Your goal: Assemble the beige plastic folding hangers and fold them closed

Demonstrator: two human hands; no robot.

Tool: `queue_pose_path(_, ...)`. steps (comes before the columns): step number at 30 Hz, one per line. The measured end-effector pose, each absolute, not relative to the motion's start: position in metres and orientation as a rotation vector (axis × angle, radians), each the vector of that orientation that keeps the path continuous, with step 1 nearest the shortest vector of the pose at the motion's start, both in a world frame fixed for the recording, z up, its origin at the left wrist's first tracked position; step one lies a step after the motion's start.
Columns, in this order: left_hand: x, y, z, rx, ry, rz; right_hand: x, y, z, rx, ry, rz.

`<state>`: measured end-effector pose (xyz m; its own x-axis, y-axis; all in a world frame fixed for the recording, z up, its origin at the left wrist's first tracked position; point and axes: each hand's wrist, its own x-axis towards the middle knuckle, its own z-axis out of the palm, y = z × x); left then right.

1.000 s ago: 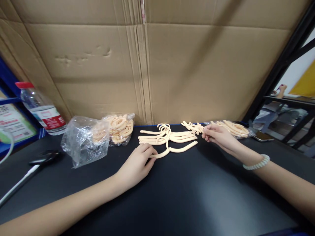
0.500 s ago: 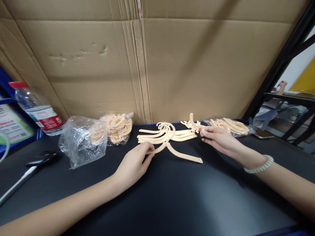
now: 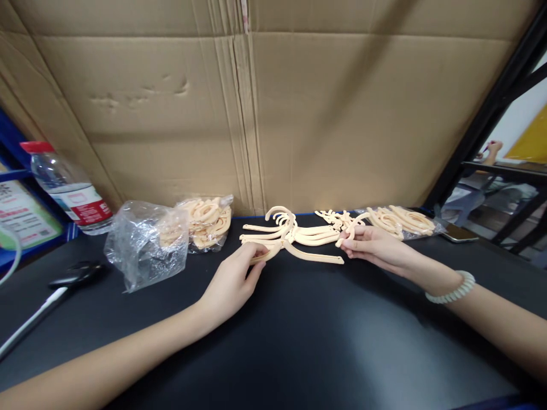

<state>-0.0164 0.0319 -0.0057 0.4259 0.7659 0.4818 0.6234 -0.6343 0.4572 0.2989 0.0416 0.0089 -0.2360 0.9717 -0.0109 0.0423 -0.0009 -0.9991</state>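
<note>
My left hand (image 3: pixel 233 279) pinches the left arm of a cream plastic hanger (image 3: pixel 299 252) that lies on the black table (image 3: pixel 299 341). Behind it sits a stack of like hangers (image 3: pixel 294 232) with their hooks curled up. My right hand (image 3: pixel 370 246) is closed on a small cream clip piece (image 3: pixel 351 228), held at the hanger's right tip. More small clip pieces (image 3: pixel 335 217) lie just beyond my right fingers.
A crumpled clear bag (image 3: pixel 145 242) and a bag of cream hooks (image 3: pixel 207 219) sit to the left. Another bag of cream parts (image 3: pixel 401 221) lies at the right. A water bottle (image 3: pixel 68 191) stands far left. A cardboard wall (image 3: pixel 273 114) backs the table.
The front hanger swung out toward me, then back against the stack. My right hand picked a clip piece from the pile and brought it to the hanger's right tip.
</note>
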Motion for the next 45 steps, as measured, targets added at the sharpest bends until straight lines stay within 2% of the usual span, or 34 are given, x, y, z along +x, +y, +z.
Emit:
queue_pose_path(10,-0.016,0.029,-0.002,2.470,1.212,1.038,0.301,0.041,0.008,-1.072,-1.324,1.584)
queue_pose_path(19,-0.018,0.029,-0.003,2.483,1.204,1.056,0.298,0.039,0.007,-1.071,-1.322,1.628)
queue_pose_path(45,-0.016,0.029,-0.002,2.443,1.276,1.095,0.281,0.030,0.009,-1.054,-1.373,1.420)
